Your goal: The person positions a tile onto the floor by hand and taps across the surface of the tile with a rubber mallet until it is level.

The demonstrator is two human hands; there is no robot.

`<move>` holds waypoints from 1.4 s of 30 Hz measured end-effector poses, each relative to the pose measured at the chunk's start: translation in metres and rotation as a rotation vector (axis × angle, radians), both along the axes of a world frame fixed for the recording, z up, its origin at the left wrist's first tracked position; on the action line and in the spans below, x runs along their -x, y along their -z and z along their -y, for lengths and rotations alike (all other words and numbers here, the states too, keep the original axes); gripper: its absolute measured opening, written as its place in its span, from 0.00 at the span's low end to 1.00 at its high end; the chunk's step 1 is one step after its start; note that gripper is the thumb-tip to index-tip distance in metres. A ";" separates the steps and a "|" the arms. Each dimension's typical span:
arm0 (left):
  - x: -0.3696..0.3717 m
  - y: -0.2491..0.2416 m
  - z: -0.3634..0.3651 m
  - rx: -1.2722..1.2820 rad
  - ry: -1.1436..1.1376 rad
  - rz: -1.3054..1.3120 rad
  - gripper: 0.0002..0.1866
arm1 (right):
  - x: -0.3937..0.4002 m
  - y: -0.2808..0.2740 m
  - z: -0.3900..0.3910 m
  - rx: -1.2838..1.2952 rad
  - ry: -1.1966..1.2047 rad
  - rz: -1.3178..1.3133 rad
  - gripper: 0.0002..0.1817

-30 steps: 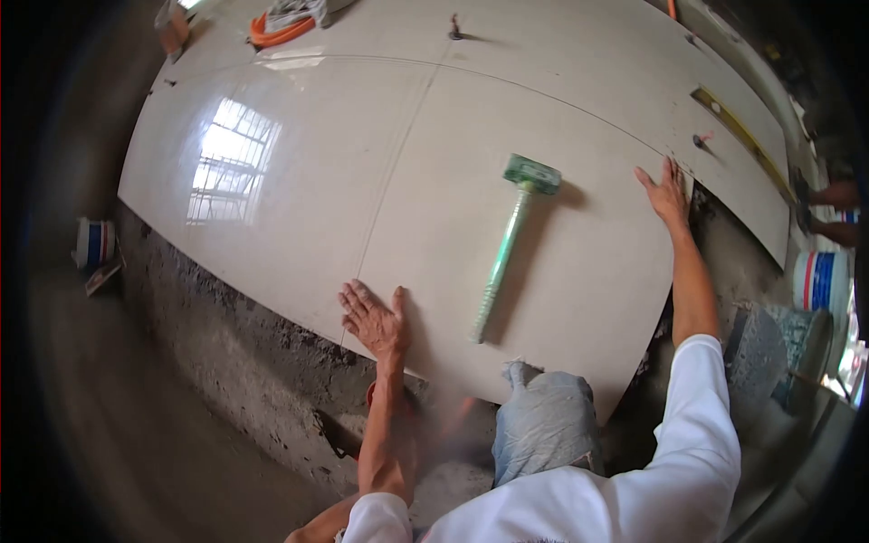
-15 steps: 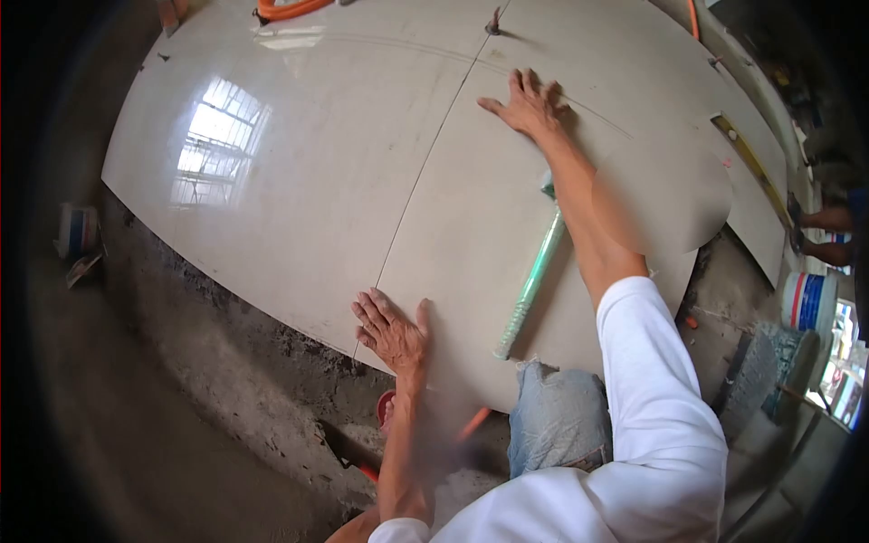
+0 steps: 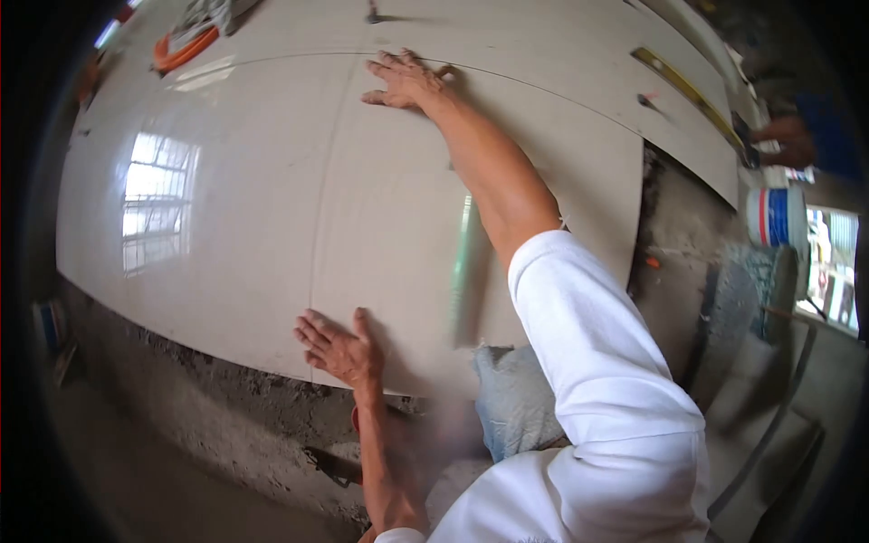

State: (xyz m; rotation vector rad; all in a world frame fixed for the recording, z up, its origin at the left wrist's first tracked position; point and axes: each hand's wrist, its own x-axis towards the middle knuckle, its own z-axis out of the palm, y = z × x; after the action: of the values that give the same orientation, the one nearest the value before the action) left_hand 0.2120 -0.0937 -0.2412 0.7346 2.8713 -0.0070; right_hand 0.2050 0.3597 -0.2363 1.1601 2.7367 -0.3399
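Both my hands lie flat on a large, glossy beige floor tile [image 3: 398, 199]. My left hand [image 3: 344, 351], fingers spread, rests near the tile's front edge, its fingertips beside the thin joint with the neighbouring tile [image 3: 226, 217]. Farther off, my right hand [image 3: 407, 83] is open, palm down, close to the crosswise joint at the tile's far side. Neither holds anything. A mallet with a green handle [image 3: 462, 258] lies on the tile under my right forearm, which hides its head.
Small upright pegs [image 3: 373, 13] stand on the tiles. A yellow level [image 3: 679, 81] lies at right, near another person's hand [image 3: 786, 140]. Past the right edge are bare mortar and a striped bucket [image 3: 774, 217]. An orange hose [image 3: 186, 52] lies far left; rough ground [image 3: 208, 398] borders the front.
The view has swung, so the tiles, mallet and bucket sit farther left in it. Both my hands remain flat on the tile near the joint. The mallet looks blurred now.
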 end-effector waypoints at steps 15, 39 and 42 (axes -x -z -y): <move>0.000 0.017 0.004 -0.030 0.042 -0.125 0.47 | -0.387 0.023 0.004 -0.412 0.350 -0.088 0.37; 0.038 -0.036 0.007 0.117 0.162 0.346 0.61 | -0.400 0.053 0.067 -0.492 0.426 -0.251 0.28; 0.022 -0.020 0.017 -0.019 0.190 0.138 0.54 | -0.417 0.044 0.136 -0.453 0.355 -0.267 0.28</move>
State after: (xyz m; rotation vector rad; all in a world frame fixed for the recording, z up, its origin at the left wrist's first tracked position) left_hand 0.1896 -0.1106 -0.2212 0.9685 2.6657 0.0436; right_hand 0.6217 0.2234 -0.2803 1.8462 2.9146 0.1101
